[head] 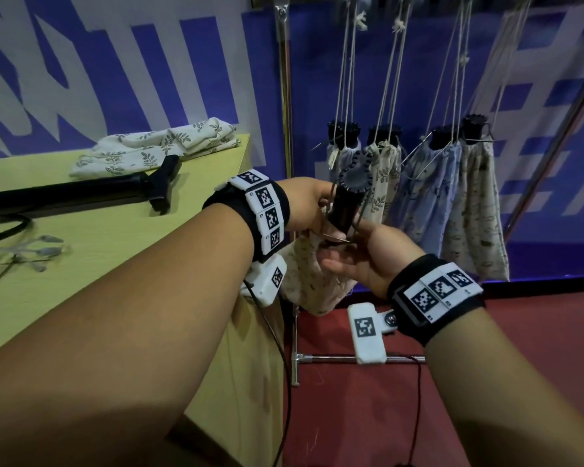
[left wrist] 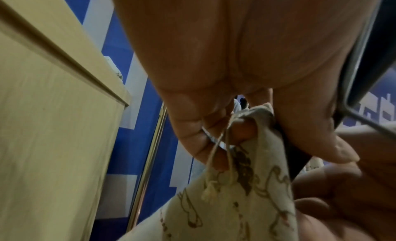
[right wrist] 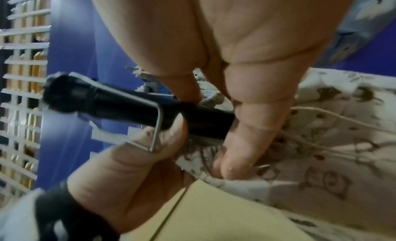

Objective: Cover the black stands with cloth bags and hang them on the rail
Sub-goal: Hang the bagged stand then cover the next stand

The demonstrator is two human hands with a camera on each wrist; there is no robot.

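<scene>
Black stand (head: 346, 203) tilts upward, knob uppermost

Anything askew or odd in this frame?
Mostly fine. One oddity: the black stand in both hands pokes well out of its cloth bag, and a wire leg juts outside the bag mouth. The four hung bags look orderly.

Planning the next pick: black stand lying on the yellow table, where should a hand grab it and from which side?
Judging by its pose, take the black stand on the yellow table by its long straight shaft, coming down from above. It lies flat with the shaft's top bare. Avoid the T-shaped end beside the folded cloth bags; its crosspiece looks awkward to close fingers round.
</scene>
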